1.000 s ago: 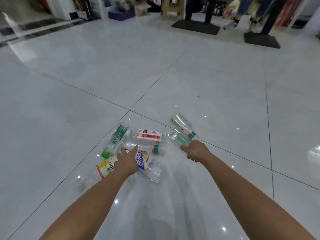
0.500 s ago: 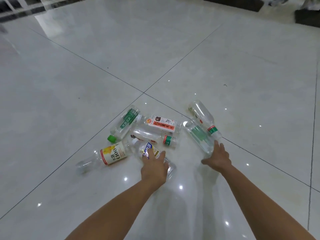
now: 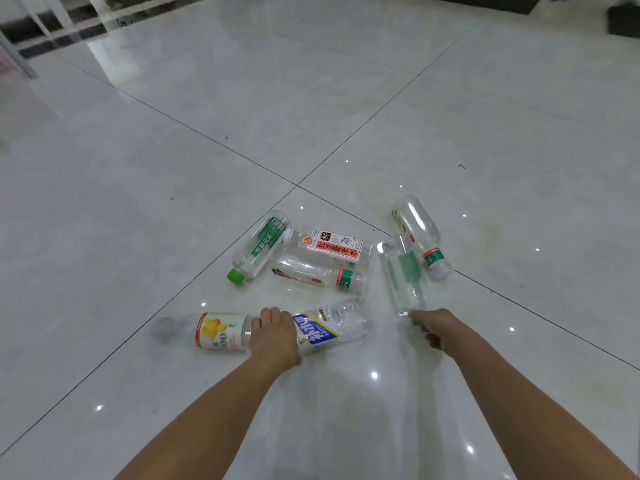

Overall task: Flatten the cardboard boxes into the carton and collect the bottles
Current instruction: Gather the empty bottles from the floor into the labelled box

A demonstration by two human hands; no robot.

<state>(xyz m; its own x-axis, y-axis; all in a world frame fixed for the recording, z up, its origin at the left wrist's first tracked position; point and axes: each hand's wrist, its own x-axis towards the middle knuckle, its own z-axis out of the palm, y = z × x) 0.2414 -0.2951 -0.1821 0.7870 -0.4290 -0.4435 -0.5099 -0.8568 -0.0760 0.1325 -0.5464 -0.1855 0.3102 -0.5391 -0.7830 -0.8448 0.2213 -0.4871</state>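
Several empty clear plastic bottles lie on the white tiled floor [image 3: 346, 98]. My left hand [image 3: 275, 336] grips the neck of the blue-labelled bottle [image 3: 329, 327], right beside the yellow-labelled bottle [image 3: 218, 330]. My right hand [image 3: 438, 327] holds the green-capped neck end of a clear bottle with a green label [image 3: 403, 271]. Beyond lie a green-capped bottle [image 3: 258, 249], a red-and-white labelled bottle [image 3: 332, 245], a bottle with a green neck band [image 3: 315, 273] and another clear bottle [image 3: 419, 230]. No cardboard box or carton is in view.
Dark tile seams cross just beyond the bottles. A dark strip and white rails [image 3: 52, 26] run along the far left. Dark bases [image 3: 623, 20] sit at the far right top edge.
The view has tilted down and closer. My left hand shifted left and closed round the blue-labelled bottle's neck. My right hand closed on the end of the green-labelled bottle.
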